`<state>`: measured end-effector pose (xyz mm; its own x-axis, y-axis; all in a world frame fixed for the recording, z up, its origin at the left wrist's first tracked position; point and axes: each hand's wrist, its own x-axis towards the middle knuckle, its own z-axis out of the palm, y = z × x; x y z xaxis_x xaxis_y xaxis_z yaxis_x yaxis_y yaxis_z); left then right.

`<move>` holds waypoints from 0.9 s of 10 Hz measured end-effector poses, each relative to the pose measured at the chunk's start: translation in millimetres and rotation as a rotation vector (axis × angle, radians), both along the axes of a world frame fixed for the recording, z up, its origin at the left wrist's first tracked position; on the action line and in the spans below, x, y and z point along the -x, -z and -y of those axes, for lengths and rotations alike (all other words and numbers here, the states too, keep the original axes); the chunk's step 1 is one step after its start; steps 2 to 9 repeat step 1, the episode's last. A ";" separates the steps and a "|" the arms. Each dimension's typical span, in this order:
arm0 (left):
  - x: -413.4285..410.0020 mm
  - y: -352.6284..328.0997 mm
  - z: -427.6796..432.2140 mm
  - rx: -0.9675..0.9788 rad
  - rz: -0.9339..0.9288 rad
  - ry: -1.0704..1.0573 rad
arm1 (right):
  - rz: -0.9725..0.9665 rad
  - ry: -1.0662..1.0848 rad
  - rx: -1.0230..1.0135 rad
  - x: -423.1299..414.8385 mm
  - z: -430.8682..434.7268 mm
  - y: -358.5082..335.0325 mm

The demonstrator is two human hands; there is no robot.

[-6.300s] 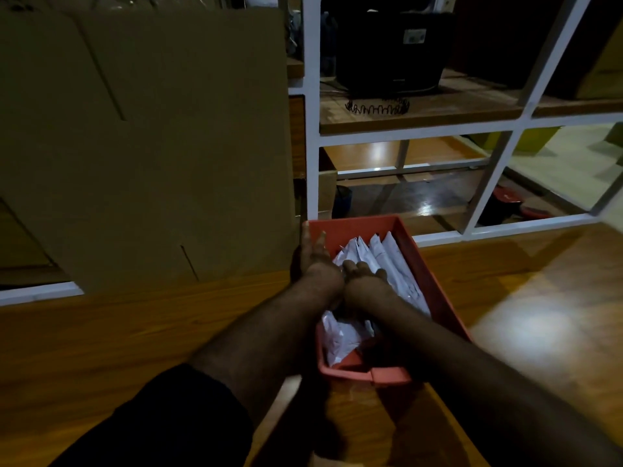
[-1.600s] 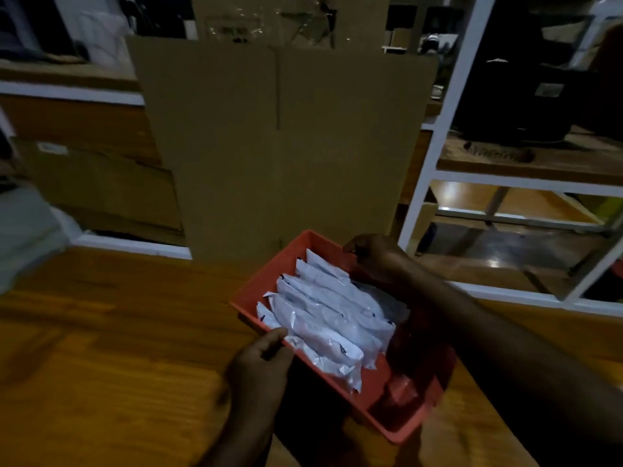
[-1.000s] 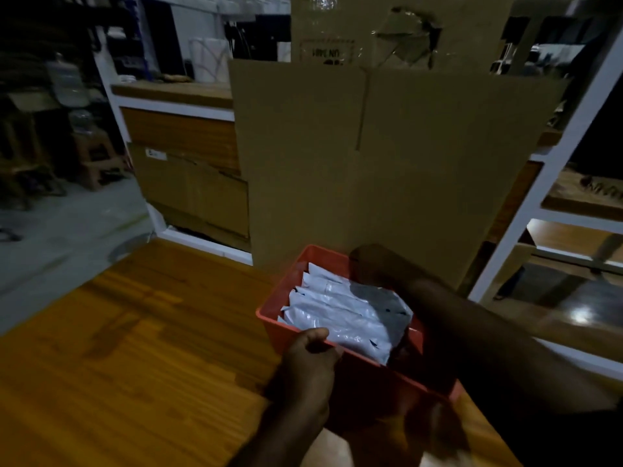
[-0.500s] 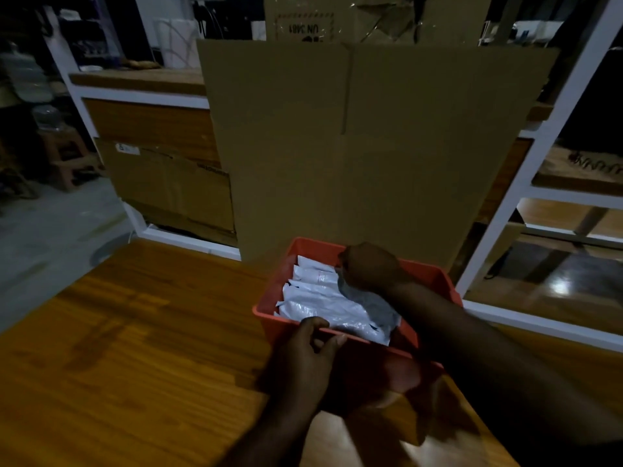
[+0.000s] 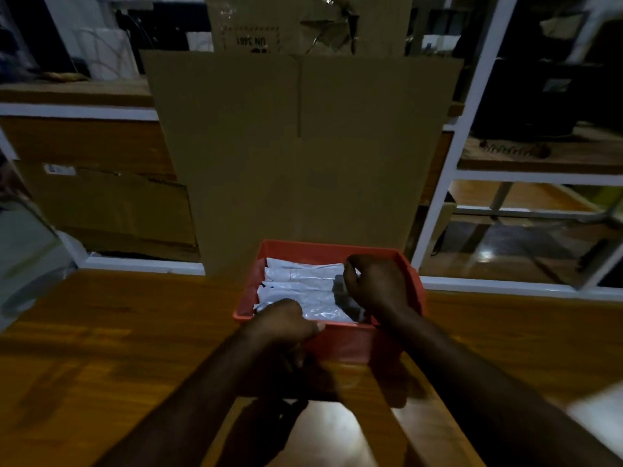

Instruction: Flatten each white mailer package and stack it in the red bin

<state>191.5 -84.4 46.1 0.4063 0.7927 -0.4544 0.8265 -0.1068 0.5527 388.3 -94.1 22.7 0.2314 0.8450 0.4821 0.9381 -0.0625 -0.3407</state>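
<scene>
Wooden desk (image 5: pixel 118 332) surface spans the view, bare and dim at the far left. A cardboard sheet (image 5: pixel 303 156) stands upright behind the work area.

1. Left hand (image 5: pixel 285 320): placed at the near-left corner of the bin (image 5: pixel 340 343). Its fingers (image 5: pixel 308 326) are curled tight over the near rim and grip it, which steadies the bin on the desk.

2. Bin: red, centred against the foot of the cardboard. All mailers (image 5: pixel 303 284) in view lie inside it, flat, set in overlapping rows from the far wall to the near wall. No loose mailers show on the desk.

3. Long axis: each mailer runs left to right, across the bin and square to both forearms.

4. Right hand (image 5: pixel 377 288): inside the bin at the right-hand ends of the mailers. The fingers are curled, and thumb and forefinger appear to pinch one end. Dim light prevents a firm reading of which mailer is held.

5. White shelf frame (image 5: pixel 438 203): stands to the right, beyond the desk edge.

Governing relation: the stack extends leftward from the right fingers, so the right hand is the nearer hand for pressing or aligning. A sweep along the long axis, right to left, would likely flatten the rows while the left hand braces the bin against sliding. Judged status: the stack looks close to complete
</scene>
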 end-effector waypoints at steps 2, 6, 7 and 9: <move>-0.6 -32.9 -19.8 -0.130 -0.015 0.032 | 0.094 -0.054 -0.128 -0.7 -2.8 -24.1; -0.6 -32.9 -19.8 -0.130 -0.015 0.032 | 0.094 -0.054 -0.128 -0.7 -2.8 -24.1; -0.6 -32.9 -19.8 -0.130 -0.015 0.032 | 0.094 -0.054 -0.128 -0.7 -2.8 -24.1; -0.6 -32.9 -19.8 -0.130 -0.015 0.032 | 0.094 -0.054 -0.128 -0.7 -2.8 -24.1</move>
